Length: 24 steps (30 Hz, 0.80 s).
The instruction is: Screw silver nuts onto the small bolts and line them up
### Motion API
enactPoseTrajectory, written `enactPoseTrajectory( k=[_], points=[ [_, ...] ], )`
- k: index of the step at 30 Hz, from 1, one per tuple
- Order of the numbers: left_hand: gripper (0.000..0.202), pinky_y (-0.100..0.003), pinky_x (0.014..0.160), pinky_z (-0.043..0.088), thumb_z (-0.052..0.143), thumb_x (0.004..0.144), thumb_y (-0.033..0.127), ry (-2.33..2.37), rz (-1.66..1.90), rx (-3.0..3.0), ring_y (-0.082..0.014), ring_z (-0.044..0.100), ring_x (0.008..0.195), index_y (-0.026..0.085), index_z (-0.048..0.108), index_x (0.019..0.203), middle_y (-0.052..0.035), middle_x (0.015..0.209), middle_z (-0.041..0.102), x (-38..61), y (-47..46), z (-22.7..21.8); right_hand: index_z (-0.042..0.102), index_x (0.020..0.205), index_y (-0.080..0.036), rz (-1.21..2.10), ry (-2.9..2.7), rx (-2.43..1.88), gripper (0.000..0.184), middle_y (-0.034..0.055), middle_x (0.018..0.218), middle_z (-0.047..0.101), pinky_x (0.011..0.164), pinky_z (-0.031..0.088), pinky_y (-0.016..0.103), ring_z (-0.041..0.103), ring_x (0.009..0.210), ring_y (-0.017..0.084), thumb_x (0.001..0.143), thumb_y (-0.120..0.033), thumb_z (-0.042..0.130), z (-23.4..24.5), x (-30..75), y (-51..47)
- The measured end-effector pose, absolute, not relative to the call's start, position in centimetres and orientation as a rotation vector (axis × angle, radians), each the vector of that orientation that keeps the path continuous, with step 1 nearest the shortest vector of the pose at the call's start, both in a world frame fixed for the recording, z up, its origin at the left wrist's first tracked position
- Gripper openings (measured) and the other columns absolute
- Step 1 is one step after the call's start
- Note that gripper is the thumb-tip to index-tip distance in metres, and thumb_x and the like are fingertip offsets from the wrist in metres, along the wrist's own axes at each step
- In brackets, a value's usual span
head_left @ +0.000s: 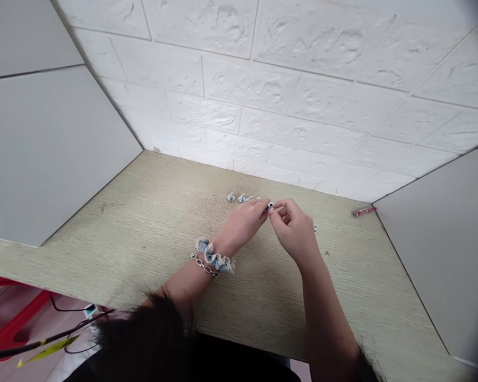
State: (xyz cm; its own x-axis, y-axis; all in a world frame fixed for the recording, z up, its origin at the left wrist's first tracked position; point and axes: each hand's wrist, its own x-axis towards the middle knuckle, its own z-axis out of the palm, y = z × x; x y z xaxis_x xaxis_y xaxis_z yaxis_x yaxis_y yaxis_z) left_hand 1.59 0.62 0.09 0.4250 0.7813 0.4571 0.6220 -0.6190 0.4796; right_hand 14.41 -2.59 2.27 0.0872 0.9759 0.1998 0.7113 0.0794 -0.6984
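Note:
My left hand (pixel 245 220), with a scrunchie and chain bracelet at its wrist, meets my right hand (pixel 295 229) above the tabletop. Between their fingertips is a small shiny metal fastener (pixel 270 206); the fingers of both hands are pinched on it and hide most of it. Just beyond my left hand, a small bolt (pixel 231 197) stands on its head with its shank up. Another such bolt (pixel 242 198) is beside it, and more sit partly hidden behind my fingers. A few small metal pieces (pixel 315 228) peek out to the right of my right hand.
A red and silver stick-like object (pixel 364 211) lies by the right panel (pixel 442 239). The wooden tabletop (pixel 143 212) ends at a white brick-patterned wall (pixel 263 116), with a grey panel (pixel 51 143) at left. A red stool (pixel 16 329) and cables are below left.

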Motion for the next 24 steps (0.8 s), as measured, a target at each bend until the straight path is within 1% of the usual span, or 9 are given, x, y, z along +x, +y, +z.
enactPoseTrajectory(
  k=[3, 5, 7, 9, 13, 15, 17, 21, 24],
  points=[
    [0.022, -0.025, 0.067, 0.044, 0.043, 0.083, 0.016, 1.208, 0.969, 2.448, -0.0144, 0.057, 0.077, 0.014, 0.053, 0.103, -0.0052, 0.085, 0.063, 1.56, 0.62, 0.01, 0.052, 0.094, -0.021, 0.520, -1.740, -1.633, 0.024, -0.0022, 0.064, 0.056, 0.053, 0.033, 0.024, 0.046, 0.052, 0.012, 0.077, -0.037, 0.045, 2.10, 14.18, -2.46],
    [0.022, -0.025, 0.068, 0.044, 0.043, 0.083, 0.016, 1.221, 0.971, 2.436, -0.0144, 0.057, 0.078, 0.015, 0.053, 0.103, -0.0055, 0.086, 0.063, 1.58, 0.64, 0.00, 0.054, 0.086, -0.020, 0.471, -1.785, -1.653, 0.024, -0.0007, 0.063, 0.055, 0.054, 0.032, 0.024, 0.047, 0.054, 0.013, 0.079, -0.039, 0.041, 1.98, 14.23, -2.39],
    [0.023, -0.025, 0.067, 0.044, 0.043, 0.084, 0.018, 1.240, 0.963, 2.422, -0.0142, 0.057, 0.077, 0.014, 0.053, 0.105, -0.0056, 0.086, 0.063, 1.61, 0.64, 0.05, 0.053, 0.071, -0.020, 0.411, -1.795, -1.725, 0.033, 0.0003, 0.058, 0.053, 0.053, 0.030, 0.025, 0.046, 0.055, 0.013, 0.083, -0.044, 0.033, 1.97, 14.38, -2.40],
    [0.024, -0.024, 0.066, 0.043, 0.042, 0.085, 0.020, 1.250, 0.938, 2.412, -0.0139, 0.057, 0.075, 0.014, 0.053, 0.105, -0.0053, 0.084, 0.062, 1.64, 0.62, 0.14, 0.050, 0.063, -0.020, 0.391, -1.765, -1.779, 0.040, 0.0002, 0.055, 0.051, 0.052, 0.029, 0.025, 0.045, 0.054, 0.013, 0.085, -0.046, 0.028, 2.05, 14.49, -2.48],
    [0.023, -0.024, 0.064, 0.043, 0.042, 0.085, 0.019, 1.225, 0.937, 2.434, -0.0143, 0.055, 0.073, 0.014, 0.053, 0.103, -0.0050, 0.081, 0.062, 1.63, 0.56, 0.14, 0.052, 0.084, -0.022, 0.460, -1.724, -1.711, 0.023, -0.0035, 0.055, 0.051, 0.052, 0.030, 0.023, 0.045, 0.051, 0.012, 0.079, -0.042, 0.041, 2.17, 14.30, -2.59],
    [0.022, -0.025, 0.065, 0.042, 0.042, 0.084, 0.016, 1.209, 0.956, 2.451, -0.0144, 0.055, 0.075, 0.015, 0.053, 0.103, -0.0048, 0.083, 0.062, 1.61, 0.55, 0.04, 0.052, 0.091, -0.023, 0.478, -1.743, -1.684, 0.022, -0.0046, 0.056, 0.051, 0.052, 0.031, 0.023, 0.045, 0.050, 0.012, 0.077, -0.038, 0.045, 2.11, 14.18, -2.56],
    [0.022, -0.024, 0.066, 0.042, 0.043, 0.084, 0.016, 1.200, 0.973, 2.450, -0.0142, 0.055, 0.076, 0.015, 0.052, 0.104, -0.0051, 0.085, 0.062, 1.62, 0.53, -0.05, 0.054, 0.086, -0.022, 0.467, -1.758, -1.701, 0.022, -0.0038, 0.055, 0.052, 0.052, 0.030, 0.023, 0.045, 0.051, 0.012, 0.078, -0.040, 0.044, 2.04, 14.19, -2.52],
    [0.022, -0.024, 0.063, 0.042, 0.043, 0.085, 0.023, 1.189, 0.954, 2.451, -0.0139, 0.055, 0.072, 0.016, 0.053, 0.104, -0.0046, 0.082, 0.061, 1.73, 0.47, -0.10, 0.052, 0.063, -0.020, 0.392, -1.675, -1.772, 0.041, -0.0002, 0.052, 0.050, 0.053, 0.030, 0.025, 0.044, 0.052, 0.013, 0.084, -0.048, 0.030, 2.12, 14.52, -2.59],
    [0.022, -0.025, 0.065, 0.043, 0.043, 0.086, 0.022, 1.168, 0.976, 2.433, -0.0142, 0.056, 0.075, 0.016, 0.054, 0.103, -0.0049, 0.084, 0.062, 1.80, 0.45, -0.09, 0.052, 0.066, -0.020, 0.402, -1.633, -1.756, 0.036, -0.0019, 0.051, 0.050, 0.052, 0.030, 0.024, 0.044, 0.050, 0.012, 0.081, -0.048, 0.035, 2.28, 14.51, -2.69]
  ],
)
